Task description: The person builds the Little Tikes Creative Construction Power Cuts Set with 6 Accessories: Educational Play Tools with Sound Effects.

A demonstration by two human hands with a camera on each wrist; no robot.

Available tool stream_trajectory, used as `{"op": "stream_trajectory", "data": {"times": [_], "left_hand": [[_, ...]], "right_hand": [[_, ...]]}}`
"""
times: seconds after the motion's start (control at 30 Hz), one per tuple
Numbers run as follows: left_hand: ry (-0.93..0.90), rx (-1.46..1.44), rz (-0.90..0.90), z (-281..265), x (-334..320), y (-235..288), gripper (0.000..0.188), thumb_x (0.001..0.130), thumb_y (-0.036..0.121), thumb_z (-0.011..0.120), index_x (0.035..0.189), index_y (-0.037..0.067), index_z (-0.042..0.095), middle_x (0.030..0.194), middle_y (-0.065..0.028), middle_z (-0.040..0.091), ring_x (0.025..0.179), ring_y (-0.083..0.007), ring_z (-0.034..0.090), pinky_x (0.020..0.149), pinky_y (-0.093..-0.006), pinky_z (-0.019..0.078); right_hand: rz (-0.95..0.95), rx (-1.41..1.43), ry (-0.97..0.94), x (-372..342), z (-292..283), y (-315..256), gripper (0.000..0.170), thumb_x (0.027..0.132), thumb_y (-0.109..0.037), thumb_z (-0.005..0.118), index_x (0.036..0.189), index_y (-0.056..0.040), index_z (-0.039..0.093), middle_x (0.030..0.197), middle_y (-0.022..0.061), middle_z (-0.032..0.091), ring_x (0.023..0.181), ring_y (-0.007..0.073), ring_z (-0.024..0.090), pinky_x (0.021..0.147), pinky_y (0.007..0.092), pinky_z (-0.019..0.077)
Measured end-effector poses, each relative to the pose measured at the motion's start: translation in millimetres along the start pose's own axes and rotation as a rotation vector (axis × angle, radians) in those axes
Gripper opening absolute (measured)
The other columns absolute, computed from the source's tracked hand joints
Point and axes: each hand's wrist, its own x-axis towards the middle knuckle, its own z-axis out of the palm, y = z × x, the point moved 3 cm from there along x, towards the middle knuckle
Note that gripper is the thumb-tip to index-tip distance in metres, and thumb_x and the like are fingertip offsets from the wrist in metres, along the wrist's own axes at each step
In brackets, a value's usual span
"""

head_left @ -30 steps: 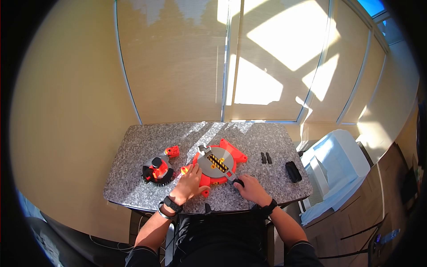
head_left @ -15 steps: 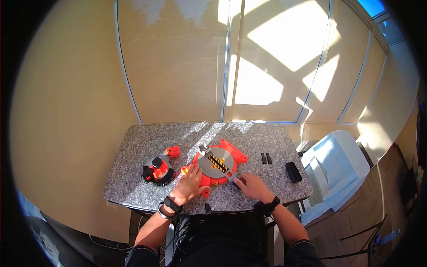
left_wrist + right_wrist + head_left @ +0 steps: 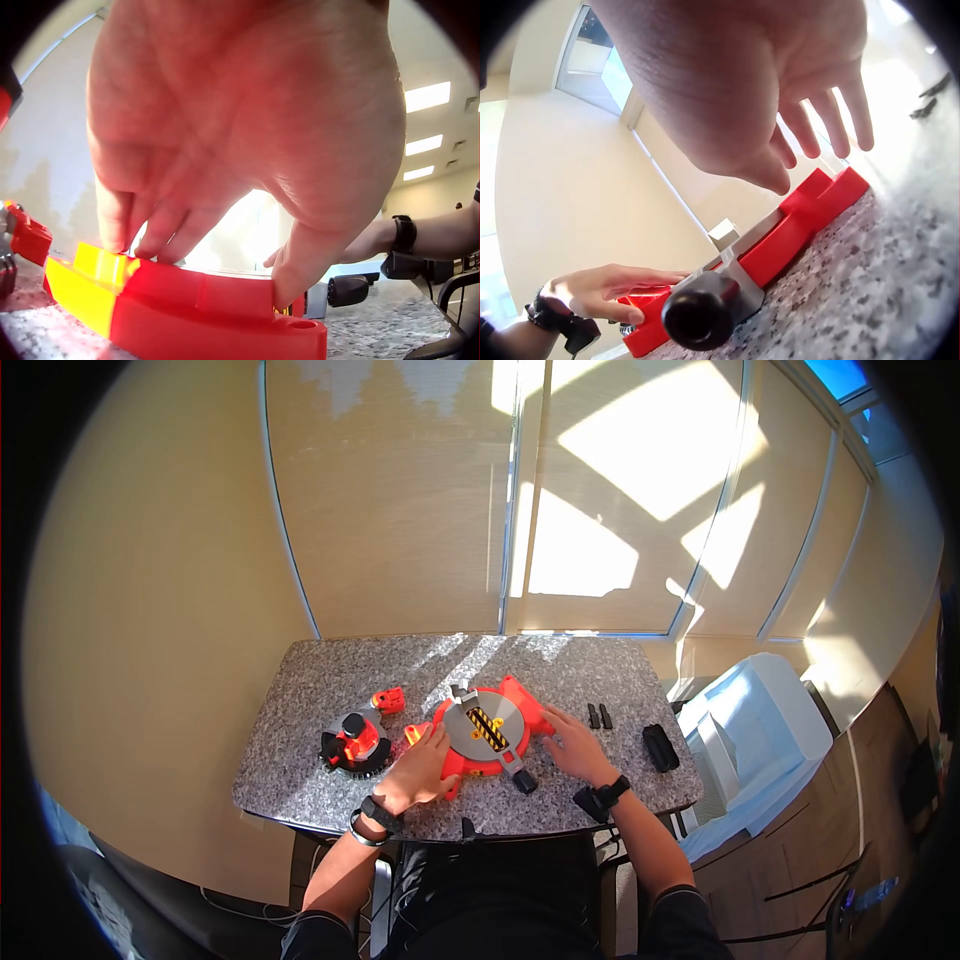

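A round red toy base (image 3: 460, 766) with a grey disc (image 3: 472, 726) and a black-and-yellow striped strip lies on the table in front of the person. From its near right side juts a grey arm with a black knob (image 3: 525, 782), large in the right wrist view (image 3: 697, 319). The left hand (image 3: 418, 768) rests on the base's left side, fingers nearly straight on the red rim (image 3: 180, 292) and thumb spread at its near end. At the base's right leg is the right hand (image 3: 575, 745), fingers straight and spread, holding nothing, clear of the knob.
Left of the base stands a red, grey and black toy part (image 3: 355, 742) with a red piece (image 3: 388, 701) behind it. Two small black pieces (image 3: 599, 716) and a black case-like object (image 3: 660, 747) lie to the right. A chair (image 3: 750, 740) stands beyond the granite-patterned table's right edge.
The right hand has let go of the black knob and moved forward to the base's right leg. The base has turned slightly and its grey arm now shows fully. The left hand stays on the base.
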Motion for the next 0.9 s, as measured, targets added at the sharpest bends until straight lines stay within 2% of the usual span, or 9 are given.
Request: {"op": "stream_trajectory", "data": {"times": [0.03,0.17,0.47,0.53,0.57,0.63,0.77,0.83,0.9], "left_hand": [[-0.017,-0.024,0.012,-3.8,-0.9,0.9,0.082,0.090,0.039,0.069,0.145,-0.014,0.039,0.157,-0.0326,0.032,0.150,-0.0443,0.026,0.125,-0.0440,0.0256],[0.017,-0.086,0.032,-0.2,-2.4,-5.1,0.082,0.090,0.039,0.068,0.146,-0.013,0.039,0.158,-0.0323,0.032,0.151,-0.0433,0.025,0.126,-0.0439,0.0223],[0.053,-0.050,0.032,1.0,-7.3,-10.9,0.077,0.093,0.034,0.067,0.151,-0.007,0.036,0.162,-0.0259,0.029,0.152,-0.0393,0.026,0.122,-0.0432,0.0304],[0.083,-0.105,-0.071,-1.3,-11.4,-11.1,0.078,0.093,0.037,0.068,0.151,-0.006,0.037,0.161,-0.0254,0.032,0.149,-0.0381,0.032,0.118,-0.0443,0.0373],[0.077,-0.107,-0.070,-1.8,-13.5,-9.4,0.078,0.093,0.037,0.068,0.151,-0.006,0.037,0.161,-0.0254,0.032,0.149,-0.0381,0.032,0.118,-0.0443,0.0373],[0.104,-0.141,-0.155,-3.1,-16.7,-10.2,0.077,0.093,0.038,0.068,0.150,-0.005,0.038,0.159,-0.0241,0.036,0.144,-0.0373,0.041,0.111,-0.0451,0.0442],[0.183,-0.101,-0.155,3.5,-18.1,-12.9,0.073,0.093,0.035,0.070,0.148,-0.004,0.042,0.154,-0.0233,0.043,0.136,-0.0380,0.050,0.106,-0.0456,0.0484],[0.218,-0.133,-0.167,2.0,-18.3,-13.0,0.065,0.092,0.030,0.071,0.143,-0.002,0.049,0.146,-0.0237,0.053,0.128,-0.0400,0.057,0.103,-0.0456,0.0505],[0.220,-0.124,-0.163,3.1,-17.8,-13.9,0.059,0.093,0.030,0.069,0.139,-0.002,0.051,0.143,-0.0225,0.055,0.122,-0.0401,0.060,0.099,-0.0466,0.0526]], "right_hand": [[0.001,0.000,0.000,1.8,2.4,2.4,0.050,0.091,-0.013,0.065,0.139,-0.0048,0.054,0.146,0.0201,0.053,0.132,0.0402,0.052,0.111,0.0463,0.0432],[0.009,0.001,-0.044,7.4,9.5,5.5,0.052,0.089,-0.011,0.066,0.139,-0.0049,0.054,0.146,0.0198,0.053,0.132,0.0396,0.052,0.112,0.0452,0.0428],[0.036,-0.055,-0.019,-1.5,-2.1,1.9,0.035,0.086,-0.011,0.069,0.120,-0.0067,0.062,0.123,0.0138,0.062,0.120,0.0365,0.058,0.099,0.0444,0.0500],[0.062,-0.069,-0.022,-5.7,-3.9,1.3,0.033,0.086,-0.011,0.070,0.117,-0.0073,0.063,0.120,0.0130,0.063,0.118,0.0361,0.059,0.097,0.0442,0.0508],[0.045,-0.072,-0.017,-7.5,-5.1,1.4,0.031,0.085,-0.012,0.071,0.116,-0.0073,0.064,0.117,0.0130,0.063,0.116,0.0360,0.059,0.096,0.0442,0.0510],[0.032,-0.075,-0.011,-10.9,-6.9,0.5,0.030,0.085,-0.012,0.071,0.114,-0.0073,0.064,0.115,0.0129,0.064,0.114,0.0359,0.060,0.095,0.0443,0.0512],[0.051,-0.083,-0.017,-15.6,-12.2,-6.1,0.030,0.085,-0.017,0.074,0.112,-0.0071,0.065,0.112,0.0133,0.064,0.112,0.0361,0.060,0.094,0.0446,0.0513],[0.058,-0.083,-0.028,-17.7,-14.1,-9.5,0.031,0.085,-0.018,0.075,0.112,-0.0070,0.065,0.112,0.0134,0.064,0.112,0.0361,0.060,0.093,0.0447,0.0513],[0.067,-0.076,-0.032,-18.7,-14.4,-12.3,0.032,0.084,-0.021,0.076,0.110,-0.0067,0.065,0.111,0.0132,0.064,0.111,0.0359,0.060,0.093,0.0448,0.0513]]}}
